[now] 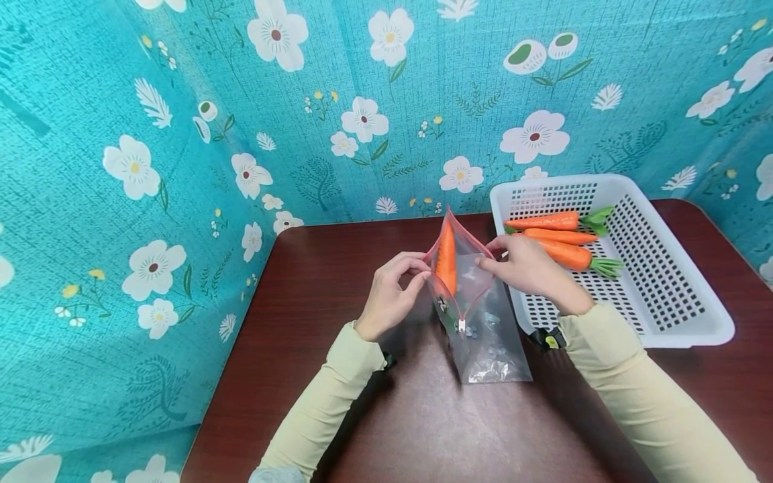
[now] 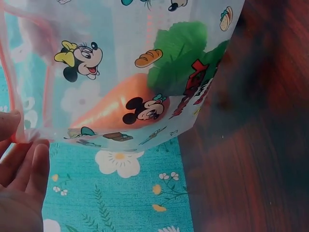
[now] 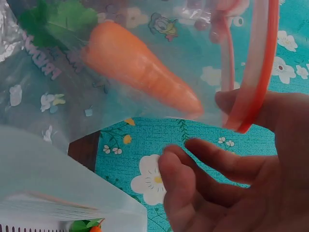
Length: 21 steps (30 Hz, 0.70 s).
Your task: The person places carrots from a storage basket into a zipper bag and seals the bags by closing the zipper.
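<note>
A clear zip bag [image 1: 492, 335] with a pink-red rim and printed cartoon figures lies with its mouth spread. Inside it is an orange carrot [image 1: 446, 260] with green leaves, seen through the film in both wrist views. My left hand [image 1: 395, 290] pinches the left side of the rim between thumb and fingers. On the opposite side my right hand [image 1: 531, 268] holds the rim, one digit reaching inside the mouth. The other right fingers [image 3: 217, 157] are loosely bent outside the film. A zip slider [image 1: 461, 326] sits at the front of the rim.
A white plastic basket [image 1: 670, 268] with perforated walls stands at the right, close beside my right forearm. Several carrots [image 1: 561, 255] lie at its left end. Behind the dark wooden table [image 1: 326, 282] hangs a teal flowered cloth [image 1: 338, 168].
</note>
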Tool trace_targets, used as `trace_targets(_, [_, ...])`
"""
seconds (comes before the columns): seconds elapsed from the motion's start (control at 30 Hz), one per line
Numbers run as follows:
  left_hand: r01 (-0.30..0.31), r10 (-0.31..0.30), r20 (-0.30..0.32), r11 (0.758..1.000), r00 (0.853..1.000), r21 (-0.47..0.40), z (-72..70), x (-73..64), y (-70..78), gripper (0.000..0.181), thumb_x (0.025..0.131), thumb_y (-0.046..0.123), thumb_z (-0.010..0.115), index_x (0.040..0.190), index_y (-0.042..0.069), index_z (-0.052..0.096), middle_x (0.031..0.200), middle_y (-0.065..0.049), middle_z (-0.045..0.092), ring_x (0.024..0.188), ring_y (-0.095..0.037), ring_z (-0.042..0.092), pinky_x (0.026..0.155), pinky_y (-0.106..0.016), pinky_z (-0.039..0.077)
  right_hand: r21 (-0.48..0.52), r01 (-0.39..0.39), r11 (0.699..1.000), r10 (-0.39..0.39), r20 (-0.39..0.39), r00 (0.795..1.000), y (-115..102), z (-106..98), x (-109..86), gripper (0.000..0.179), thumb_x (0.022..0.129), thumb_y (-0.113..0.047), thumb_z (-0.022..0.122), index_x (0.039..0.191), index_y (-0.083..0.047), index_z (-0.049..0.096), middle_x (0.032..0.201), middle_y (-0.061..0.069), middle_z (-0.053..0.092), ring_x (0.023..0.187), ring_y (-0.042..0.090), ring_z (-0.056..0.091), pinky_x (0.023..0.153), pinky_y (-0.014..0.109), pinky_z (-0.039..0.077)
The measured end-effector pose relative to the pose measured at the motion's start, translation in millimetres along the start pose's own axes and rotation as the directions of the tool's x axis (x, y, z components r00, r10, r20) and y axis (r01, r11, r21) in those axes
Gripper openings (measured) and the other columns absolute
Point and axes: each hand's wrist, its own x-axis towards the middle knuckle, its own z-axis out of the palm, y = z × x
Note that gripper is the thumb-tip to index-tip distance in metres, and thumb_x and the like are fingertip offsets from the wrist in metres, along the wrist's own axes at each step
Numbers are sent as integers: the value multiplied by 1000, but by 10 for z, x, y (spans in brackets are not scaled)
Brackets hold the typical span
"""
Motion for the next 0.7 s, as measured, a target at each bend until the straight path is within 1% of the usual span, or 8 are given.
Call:
trace_targets(0.07, [-5,5,-6,1000,1000,3,-4,6,6,6,89,6,67,94,8,69,110,-9,69,101,-15,65,83,-32,54,-4,10,1000,-10,19,1000,6,4,-1,29,92,-24,61,105,1,66,92,14,67,70,20,58,58,28,44])
trace_targets(0.13, [-3,3,-12,1000,1000,4,-7,9,11,6,89,7,68,95,8,68,111,-9,69,103,-16,64,85,-33,54,-2,30,1000,-30,19,999,10,8,-3,22,91,-19,61,100,1,66,86,13,66,66,18,54,56,29,42])
trace_targets(0.23, [6,-6,-18,1000,1000,6,-11,7,22,6,89,9,68,95,8,68,111,-7,67,105,-16,63,85,-32,54,3,42,999,-42,9,999,19,10,-11,16,91,-15,60,96,0,64,82,12,64,64,19,51,55,29,41])
trace_targets(0.27, [10,-10,-19,1000,1000,7,-11,6,24,6,89,9,68,95,7,67,110,-7,67,104,-16,62,83,-31,54,7,40,999,-40,6,999,19,8,-14,15,91,-14,59,96,0,63,82,12,64,65,19,51,55,29,42])
trace_targets(0.37, [24,-24,-20,1000,1000,-3,-10,1,33,6,89,9,67,95,7,66,110,-7,65,100,-15,62,76,-27,54,29,6,1000,-7,11,1000,12,-4,-28,16,93,-15,56,98,0,61,83,12,65,65,19,54,56,29,44])
trace_targets(0.5, [36,-37,-20,999,999,-15,-6,-6,37,6,89,8,67,95,8,66,111,-7,64,98,-15,62,71,-25,55,80,-42,996,41,15,999,-7,-36,-48,20,93,-16,52,105,0,56,84,14,68,65,18,60,55,30,44])
trace_targets(0.63, [26,-27,-23,1000,999,-16,-8,-10,30,6,89,7,66,95,7,66,112,-8,63,96,-16,62,74,-30,55,108,-48,993,49,-9,999,-14,-78,-63,25,94,-14,47,113,1,52,90,16,71,66,19,63,55,31,45])
trace_targets(0.7, [24,-25,-25,1000,999,-13,-11,-9,25,6,90,7,66,96,7,66,112,-7,63,94,-16,62,77,-31,55,117,-48,992,51,-22,998,-11,-101,-68,25,95,-13,45,115,1,51,93,17,71,67,20,64,55,31,46])
